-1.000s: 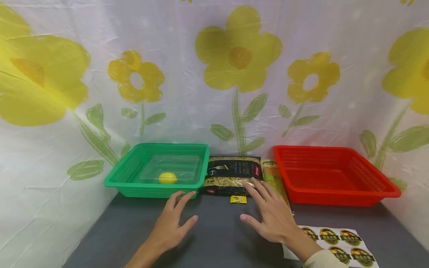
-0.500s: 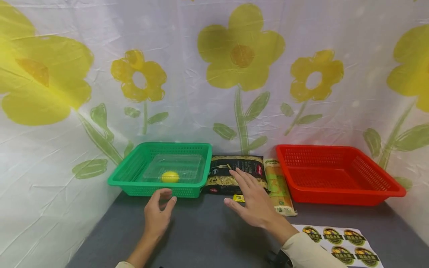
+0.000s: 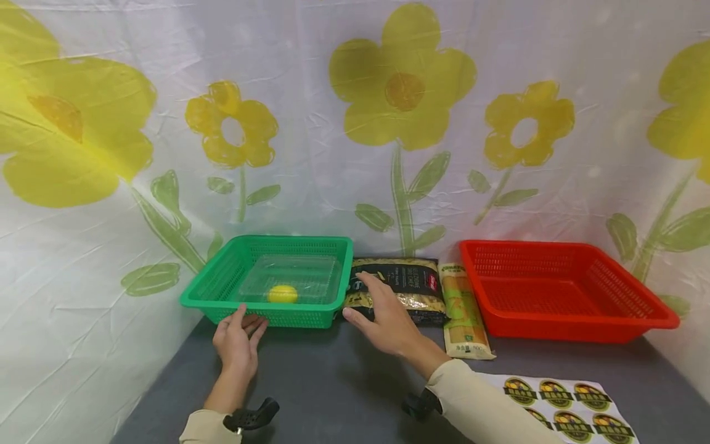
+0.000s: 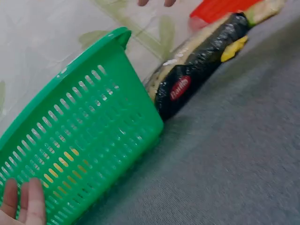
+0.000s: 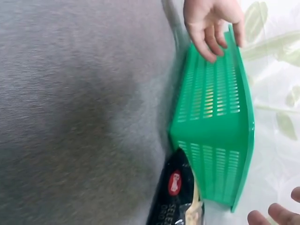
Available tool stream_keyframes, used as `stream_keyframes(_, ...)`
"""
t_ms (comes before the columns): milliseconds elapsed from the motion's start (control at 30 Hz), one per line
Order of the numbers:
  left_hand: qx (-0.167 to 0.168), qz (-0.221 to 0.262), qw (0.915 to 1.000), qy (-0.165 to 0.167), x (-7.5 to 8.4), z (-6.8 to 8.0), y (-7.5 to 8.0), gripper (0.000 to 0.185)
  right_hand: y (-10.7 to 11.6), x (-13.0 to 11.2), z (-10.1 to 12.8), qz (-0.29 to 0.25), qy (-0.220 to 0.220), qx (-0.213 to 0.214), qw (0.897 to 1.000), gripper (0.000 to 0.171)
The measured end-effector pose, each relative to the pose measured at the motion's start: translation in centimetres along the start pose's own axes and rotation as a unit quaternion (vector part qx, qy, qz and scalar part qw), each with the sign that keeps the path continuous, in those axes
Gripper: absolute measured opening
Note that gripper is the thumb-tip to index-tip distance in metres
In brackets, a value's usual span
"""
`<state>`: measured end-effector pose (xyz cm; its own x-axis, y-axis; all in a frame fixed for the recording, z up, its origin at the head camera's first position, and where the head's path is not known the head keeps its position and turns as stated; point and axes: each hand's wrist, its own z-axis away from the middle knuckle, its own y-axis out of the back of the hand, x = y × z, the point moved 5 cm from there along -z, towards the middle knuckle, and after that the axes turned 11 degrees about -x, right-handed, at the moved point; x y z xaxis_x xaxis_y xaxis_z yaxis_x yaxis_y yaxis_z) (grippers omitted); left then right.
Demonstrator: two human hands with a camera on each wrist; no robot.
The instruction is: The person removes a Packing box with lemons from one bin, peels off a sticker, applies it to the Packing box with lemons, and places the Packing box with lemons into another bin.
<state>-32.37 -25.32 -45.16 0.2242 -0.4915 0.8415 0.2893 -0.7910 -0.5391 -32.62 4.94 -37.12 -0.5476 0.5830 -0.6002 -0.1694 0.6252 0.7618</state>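
My left hand [image 3: 235,345] is at the front rim of the green basket [image 3: 194,302]. One finger reaches up to the rim and the others lie along the wall below it; in the left wrist view the fingertips [image 4: 33,197] overlap the slotted wall. Inside the basket are a clear plastic box [image 3: 302,268] and a yellow ball-like item [image 3: 283,294]. My right hand [image 3: 388,324] hovers, fingers spread and holding nothing, in front of a black Barilla pasta bag [image 3: 421,283], near the basket's right corner. A small yellow packet [image 4: 234,48] lies against the bag, hidden in the head view.
Beside the pasta bag lies a long pack of noodles [image 3: 466,314]. A red basket [image 3: 577,327] stands to its right. At the front right, a sheet of round stickers [image 3: 554,401] is partly covered by my right sleeve. A flowered curtain [image 3: 310,185] hangs behind everything.
My left hand has moved left and forward to the green basket's front rim. My right hand has shifted left across the pasta bag. The baskets and packs stay in place.
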Motion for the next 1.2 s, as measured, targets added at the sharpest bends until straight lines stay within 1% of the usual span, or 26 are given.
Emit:
stream_keyframes(100, 0.008, 0.057, 0.9984, 0.003, 0.1, -0.6, -0.1, 0.025, -0.3, 0.0, -1.3, -0.023, -0.012, -0.003, 1.0, 0.075)
stream_keyframes(167, 0.022, 0.086, 0.9961, -0.002, 0.2, -0.8, -0.1, 0.022, -0.5, -0.1, -2.2, -0.047, -0.014, -0.003, 0.999, 0.076)
stream_keyframes(233, 0.04, 0.112, 0.9928, -0.011, 0.3, -1.0, 0.2, 0.02, -0.8, -0.3, -3.1, -0.084, -0.018, -0.004, 0.996, 0.076)
stream_keyframes(367, 0.068, 0.128, 0.9888, -0.037, 0.3, -1.5, 0.4, 0.017, -1.1, -0.8, -4.6, -0.168, -0.038, -0.002, 0.985, 0.075)
stream_keyframes(433, 0.074, 0.136, 0.987, -0.043, 0.3, -1.8, 0.3, 0.018, -1.2, -1.1, -5.3, -0.192, -0.055, 0.0, 0.98, 0.074)
stream_keyframes(567, 0.077, 0.183, 0.9789, -0.049, 0.3, -2.1, 0.6, 0.024, -1.5, -1.7, -7.1, -0.232, -0.093, -0.011, 0.968, 0.078)
stream_keyframes(600, 0.076, 0.195, 0.9767, -0.049, 0.3, -2.2, 0.8, 0.026, -1.6, -1.8, -7.5, -0.245, -0.103, -0.014, 0.964, 0.079)
stream_keyframes(667, 0.073, 0.215, 0.9727, -0.047, 0.3, -2.2, 1.0, 0.029, -1.9, -2.1, -8.3, -0.28, -0.122, -0.02, 0.952, 0.081)
stream_keyframes(733, 0.072, 0.224, 0.9709, -0.043, 0.4, -2.2, 1.1, 0.031, -2.2, -2.2, -9.1, -0.313, -0.14, -0.02, 0.939, 0.081)
stream_keyframes(833, 0.075, 0.234, 0.9686, -0.035, 0.4, -2.2, 1.2, 0.031, -2.6, -2.6, -10.1, -0.34, -0.172, -0.017, 0.924, 0.082)
stream_keyframes(900, 0.075, 0.233, 0.9688, -0.039, 0.4, -2.4, 1.1, 0.03, -2.8, -2.9, -10.9, -0.334, -0.192, -0.012, 0.923, 0.084)
stream_keyframes(1033, 0.075, 0.227, 0.9697, -0.051, 0.5, -2.9, 1.2, 0.029, -3.6, -3.4, -12.3, -0.295, -0.231, -0.023, 0.927, 0.089)
stream_keyframes(1100, 0.079, 0.223, 0.9704, -0.05, 0.4, -3.0, 1.4, 0.029, -4.3, -3.3, -12.7, -0.271, -0.251, -0.029, 0.929, 0.092)
stream_keyframes(1200, 0.083, 0.215, 0.9721, -0.045, 0.3, -3.1, 1.5, 0.03, -5.3, -3.0, -13.0, -0.248, -0.282, -0.026, 0.926, 0.097)
